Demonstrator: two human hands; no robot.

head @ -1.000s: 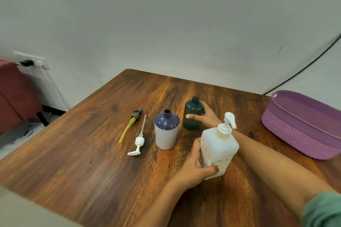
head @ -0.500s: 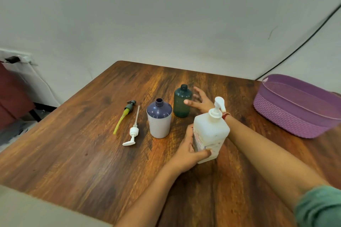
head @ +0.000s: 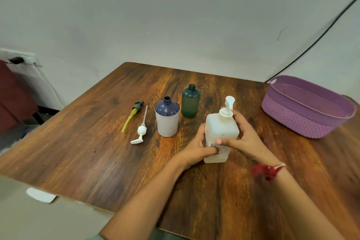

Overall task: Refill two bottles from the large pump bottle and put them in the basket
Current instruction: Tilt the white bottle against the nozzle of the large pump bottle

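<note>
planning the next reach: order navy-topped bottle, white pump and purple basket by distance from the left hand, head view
From the left hand:
1. navy-topped bottle, just to its left
2. white pump, farther left
3. purple basket, far right

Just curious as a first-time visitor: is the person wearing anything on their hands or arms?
No gloves: the left hand and right hand are bare. A red thread band with a knot is tied round the right wrist.
</note>
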